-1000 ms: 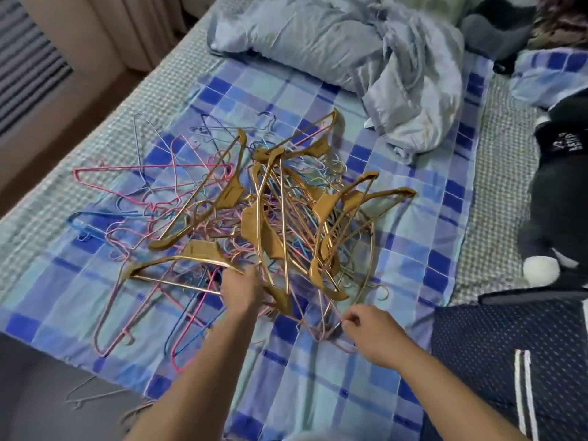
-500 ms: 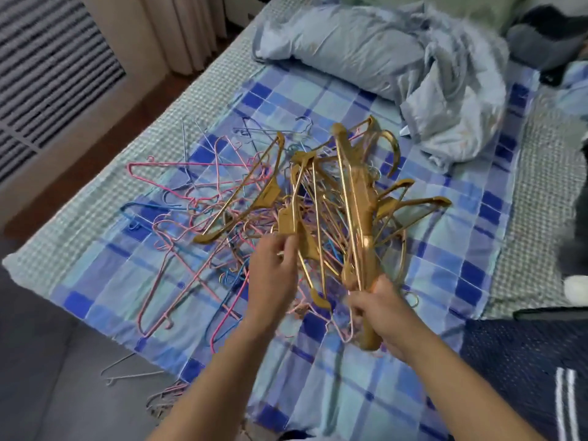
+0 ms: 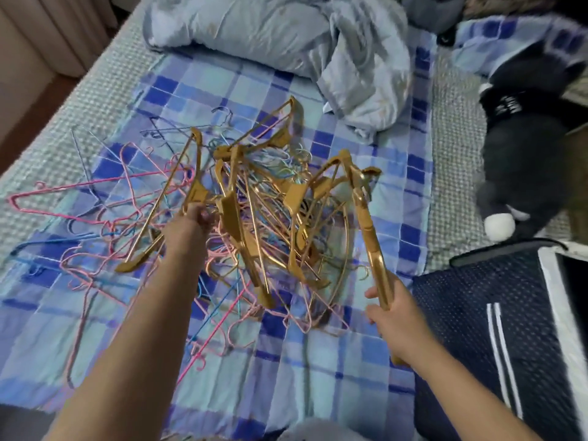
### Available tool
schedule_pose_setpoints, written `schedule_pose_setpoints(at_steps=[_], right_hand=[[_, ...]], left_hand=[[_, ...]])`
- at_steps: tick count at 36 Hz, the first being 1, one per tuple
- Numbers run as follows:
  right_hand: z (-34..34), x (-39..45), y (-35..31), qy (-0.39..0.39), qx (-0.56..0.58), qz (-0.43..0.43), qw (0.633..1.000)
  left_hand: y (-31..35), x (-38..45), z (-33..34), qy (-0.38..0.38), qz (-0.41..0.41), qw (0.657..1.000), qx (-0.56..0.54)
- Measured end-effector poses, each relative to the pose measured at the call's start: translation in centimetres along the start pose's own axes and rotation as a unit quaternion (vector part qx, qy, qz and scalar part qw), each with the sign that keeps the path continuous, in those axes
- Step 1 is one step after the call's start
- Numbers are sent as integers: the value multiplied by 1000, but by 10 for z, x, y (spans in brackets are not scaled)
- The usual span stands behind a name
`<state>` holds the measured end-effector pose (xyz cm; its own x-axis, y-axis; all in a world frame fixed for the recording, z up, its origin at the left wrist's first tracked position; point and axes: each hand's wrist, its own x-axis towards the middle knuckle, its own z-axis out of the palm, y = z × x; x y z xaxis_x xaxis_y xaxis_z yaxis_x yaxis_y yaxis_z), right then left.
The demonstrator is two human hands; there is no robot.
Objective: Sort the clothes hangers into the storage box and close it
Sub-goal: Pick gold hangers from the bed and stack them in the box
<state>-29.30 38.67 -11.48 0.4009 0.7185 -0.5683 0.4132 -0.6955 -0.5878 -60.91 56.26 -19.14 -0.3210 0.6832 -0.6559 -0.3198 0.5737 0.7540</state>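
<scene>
A tangled pile of hangers [image 3: 254,224] lies on the blue checked sheet: gold plastic ones on top, thin pink and blue wire ones [image 3: 95,218] spread out to the left. My right hand [image 3: 394,316] is shut on a bunch of gold hangers [image 3: 366,218], held upright at the pile's right side. My left hand [image 3: 187,227] grips another gold hanger [image 3: 168,211] at the pile's left. A dark mesh storage box [image 3: 477,313] with white stripes stands at the lower right, its inside hidden.
A crumpled grey-blue quilt [image 3: 286,36] lies at the head of the bed. A black plush toy [image 3: 525,160] rests at the right, beside the box. The bed's left edge drops to the floor [image 3: 28,106], with curtains beyond.
My right hand has pulled its bunch of gold hangers to the right, away from the pile. My left hand has reached forward and closed on a gold hanger at the left.
</scene>
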Motion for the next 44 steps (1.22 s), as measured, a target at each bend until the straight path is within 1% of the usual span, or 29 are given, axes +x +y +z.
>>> schedule_pose_setpoints(at_steps=[1, 3, 4, 7, 9, 11, 12, 13, 15, 16, 18, 20, 21, 23, 25, 26, 28, 29, 30, 32, 33, 34, 37, 39, 40, 41, 42, 43, 44], right_hand=[[-1, -2, 0, 5, 1, -10, 1000], [-10, -7, -5, 11, 21, -26, 999], [-13, -7, -9, 10, 29, -37, 999], [-26, -8, -17, 4, 61, -63, 996], [-37, -10, -20, -2, 49, -70, 996], [-51, -12, -20, 15, 9, -95, 995], [-59, -14, -20, 34, -29, -116, 992], [-70, -14, -19, 60, -92, -144, 983], [-91, -23, -18, 95, -256, -196, 942], [-101, -23, -18, 92, -321, -202, 921], [-118, -31, -20, 57, -399, -212, 890], [-127, -39, -23, 19, -476, -237, 847], [-128, -43, -25, -3, -492, -259, 832], [-122, -50, -29, -49, -488, -306, 816], [-108, -54, -35, -76, -508, -355, 781], [-99, -54, -38, -79, -520, -381, 760], [-82, -55, -46, -74, -512, -431, 739], [-74, -54, -49, -70, -506, -451, 732], [-66, -53, -52, -65, -502, -465, 726], [-53, -47, -54, -60, -485, -477, 731], [-47, -43, -54, -65, -476, -475, 737], [-41, -39, -52, -70, -467, -476, 742], [-22, -29, -45, -90, -424, -497, 751], [-7, -17, -38, -129, -448, -469, 750], [-1, -11, -33, -160, -457, -437, 758], [5, -5, -30, -190, -441, -396, 783], [10, 3, -27, -204, -406, -352, 818], [16, 11, -24, -201, -363, -310, 855], [23, 22, -21, -182, -324, -267, 889]], left_hand=[[5, -19, 3, -17, 44, 999, -10], [23, -62, 8, -54, 150, 987, 31], [31, -79, 5, -65, 188, 979, 52], [54, -122, -10, -103, 274, 955, 39], [71, -144, -16, -100, 296, 950, 22], [83, -158, -20, -91, 307, 947, 24], [88, -164, -24, -87, 313, 945, 39], [91, -166, -26, -85, 320, 942, 59], [99, -180, -32, -89, 345, 929, 104], [100, -179, -32, -97, 344, 925, 125], [105, -185, -36, -113, 346, 915, 173], [105, -186, -37, -118, 337, 897, 259], [104, -186, -39, -120, 323, 892, 294], [99, -189, -42, -139, 282, 891, 327], [93, -194, -47, -164, 258, 879, 365], [90, -197, -51, -183, 243, 876, 373], [85, -208, -56, -230, 206, 881, 359], [82, -215, -59, -252, 191, 888, 334], [80, -222, -62, -266, 171, 904, 289], [76, -233, -67, -280, 123, 931, 199], [74, -236, -72, -286, 113, 933, 187], [70, -239, -77, -293, 113, 929, 197], [61, -244, -90, -297, 132, 903, 281], [56, -245, -97, -280, 133, 891, 332], [54, -245, -99, -265, 132, 885, 359], [52, -245, -104, -243, 130, 881, 384], [51, -244, -108, -219, 127, 880, 403], [50, -243, -114, -196, 118, 886, 404], [49, -242, -119, -174, 109, 900, 385]])
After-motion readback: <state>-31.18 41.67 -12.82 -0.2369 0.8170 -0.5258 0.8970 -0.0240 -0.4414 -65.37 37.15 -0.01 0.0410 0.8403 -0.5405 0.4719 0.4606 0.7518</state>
